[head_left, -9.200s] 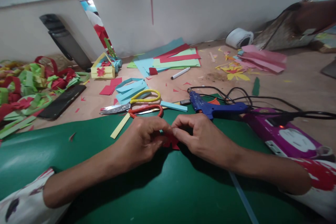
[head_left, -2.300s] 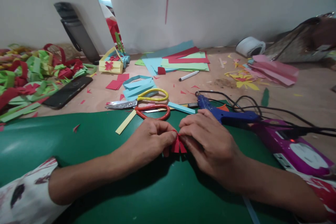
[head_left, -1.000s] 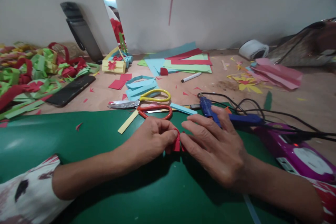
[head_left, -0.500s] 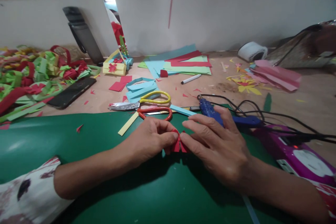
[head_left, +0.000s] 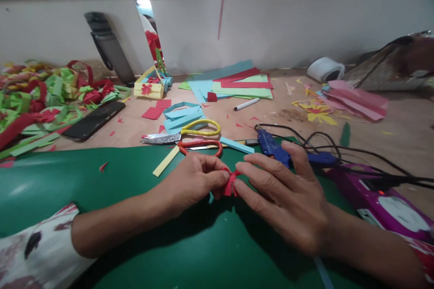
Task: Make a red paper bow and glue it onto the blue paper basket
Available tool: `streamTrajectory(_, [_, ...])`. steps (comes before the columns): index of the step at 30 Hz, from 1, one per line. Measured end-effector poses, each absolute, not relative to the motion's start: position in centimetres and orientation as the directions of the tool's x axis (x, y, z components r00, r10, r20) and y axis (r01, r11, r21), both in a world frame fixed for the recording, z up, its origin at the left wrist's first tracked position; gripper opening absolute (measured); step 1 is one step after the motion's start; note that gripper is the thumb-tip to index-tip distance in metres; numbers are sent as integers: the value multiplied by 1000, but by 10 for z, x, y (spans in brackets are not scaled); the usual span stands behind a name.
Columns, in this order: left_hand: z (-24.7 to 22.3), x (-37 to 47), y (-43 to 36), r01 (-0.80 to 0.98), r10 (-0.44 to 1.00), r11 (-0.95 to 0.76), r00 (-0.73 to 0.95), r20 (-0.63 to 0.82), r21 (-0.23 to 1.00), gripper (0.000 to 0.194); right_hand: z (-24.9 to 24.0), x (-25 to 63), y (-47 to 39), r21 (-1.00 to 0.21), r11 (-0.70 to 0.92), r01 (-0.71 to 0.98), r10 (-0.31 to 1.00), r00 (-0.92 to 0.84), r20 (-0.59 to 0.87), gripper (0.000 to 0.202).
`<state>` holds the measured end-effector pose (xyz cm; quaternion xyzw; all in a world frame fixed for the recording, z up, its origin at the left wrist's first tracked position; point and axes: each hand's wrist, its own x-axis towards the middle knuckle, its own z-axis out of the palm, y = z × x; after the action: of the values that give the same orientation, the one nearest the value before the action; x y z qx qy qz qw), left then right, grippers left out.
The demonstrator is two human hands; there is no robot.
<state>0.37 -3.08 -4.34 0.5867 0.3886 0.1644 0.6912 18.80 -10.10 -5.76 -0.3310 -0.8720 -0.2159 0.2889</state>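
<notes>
The left hand (head_left: 193, 180) is pinching the red paper piece (head_left: 231, 184) on the green sheet (head_left: 135, 253), while the right hand (head_left: 288, 198), now flattened open since moments ago, is pressing its fingertips against it.

The green sheet (head_left: 68, 176) lies bare to the left of the hands. Ahead, the scissors (head_left: 190, 137) block passage; to the right, the glue gun (head_left: 281, 153) and its cables (head_left: 339, 144) obstruct.

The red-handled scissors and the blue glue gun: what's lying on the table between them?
In the head view, a light blue paper strip lies between the red-handled scissors and the blue glue gun, at the far edge of the green sheet.
</notes>
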Motion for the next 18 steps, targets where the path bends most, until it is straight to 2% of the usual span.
streamTrajectory(2, [-43, 4, -31, 239, 688, 239, 642, -337, 941, 13, -54, 188, -99, 12, 687, 727, 531, -513, 674, 23])
streamTrajectory(4, [-43, 4, -32, 256, 696, 214, 637, -331, 943, 12, -50, 186, -97, -242, 611, 753, 673, -334, 660, 20])
streamTrajectory(7, [-43, 4, -33, 265, 699, 184, 641, -316, 946, 12, -45, 183, -92, -655, 361, 664, 904, -76, 421, 12])
streamTrajectory(9, [-43, 5, -34, 266, 697, 156, 653, -297, 951, 12, -44, 180, -90, -838, 195, 509, 978, -33, 208, 17])
streamTrajectory(12, [-43, 6, -35, 274, 690, 104, 672, -268, 956, 13, -45, 176, -89, -935, 72, 347, 996, -68, 52, 23])
streamTrajectory(18, [-38, 8, -40, 297, 690, 91, 670, -275, 950, 13, -48, 172, -92, -954, 51, 295, 996, -82, 28, 28])
